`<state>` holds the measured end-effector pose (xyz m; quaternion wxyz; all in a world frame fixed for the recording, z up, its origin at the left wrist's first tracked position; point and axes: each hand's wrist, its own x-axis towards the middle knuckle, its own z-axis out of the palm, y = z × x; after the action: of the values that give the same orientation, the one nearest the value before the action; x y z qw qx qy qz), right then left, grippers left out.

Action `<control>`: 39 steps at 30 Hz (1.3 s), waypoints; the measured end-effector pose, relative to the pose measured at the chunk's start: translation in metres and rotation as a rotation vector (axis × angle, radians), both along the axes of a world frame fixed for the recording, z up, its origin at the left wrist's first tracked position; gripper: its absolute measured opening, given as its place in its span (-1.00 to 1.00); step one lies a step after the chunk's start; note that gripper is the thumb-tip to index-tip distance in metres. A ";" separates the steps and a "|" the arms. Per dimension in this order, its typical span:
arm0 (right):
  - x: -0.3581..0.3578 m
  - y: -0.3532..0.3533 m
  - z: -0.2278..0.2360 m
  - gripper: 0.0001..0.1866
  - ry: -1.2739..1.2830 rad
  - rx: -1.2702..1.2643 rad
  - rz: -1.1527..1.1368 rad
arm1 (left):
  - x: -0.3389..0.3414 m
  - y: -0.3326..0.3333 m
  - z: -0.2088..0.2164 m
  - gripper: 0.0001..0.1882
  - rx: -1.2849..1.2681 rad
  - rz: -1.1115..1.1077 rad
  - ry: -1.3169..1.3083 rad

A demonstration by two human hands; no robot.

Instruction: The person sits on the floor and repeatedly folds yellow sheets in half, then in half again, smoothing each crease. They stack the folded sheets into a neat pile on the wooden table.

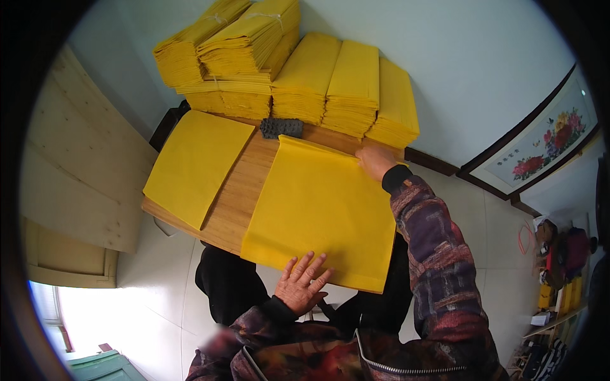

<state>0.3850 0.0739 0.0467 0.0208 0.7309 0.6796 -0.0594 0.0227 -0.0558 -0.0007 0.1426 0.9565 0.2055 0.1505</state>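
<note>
A large yellow paper sheet (321, 209) lies before me on the wooden table, its near edge overhanging my lap. Its far edge is turned up in a narrow fold. My left hand (302, 284) rests flat near the front edge, fingers spread. At the far right corner my right hand (376, 161) has its fingers closed on the folded edge. To the left lies a smaller stack of yellow paper (200, 165). Just beyond the large sheet sits a dark grey textured block (281, 128).
Folded yellow paper bundles (302, 70) are piled along the table's back, some tied with string. Bare wooden table (232, 209) shows between the sheets. A wooden panel (82, 152) stands at left; a framed flower picture (540, 140) and a loaded shelf (559, 317) are at right.
</note>
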 end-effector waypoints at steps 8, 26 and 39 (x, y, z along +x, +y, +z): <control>0.001 0.000 0.003 -0.85 -0.019 0.001 0.049 | 0.002 -0.007 -0.018 -0.27 -0.025 -0.071 0.082; 0.000 -0.014 0.004 -0.83 -0.024 -0.002 -0.010 | 0.004 -0.014 -0.024 -0.28 0.011 -0.093 0.004; 0.012 -0.023 0.000 -0.84 0.039 0.060 -0.153 | 0.024 -0.013 -0.003 -0.24 0.015 -0.124 0.075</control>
<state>0.3967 0.0512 0.0464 -0.0188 0.7795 0.6237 -0.0546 0.0465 -0.0689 -0.0034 0.1366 0.9733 0.1501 0.1069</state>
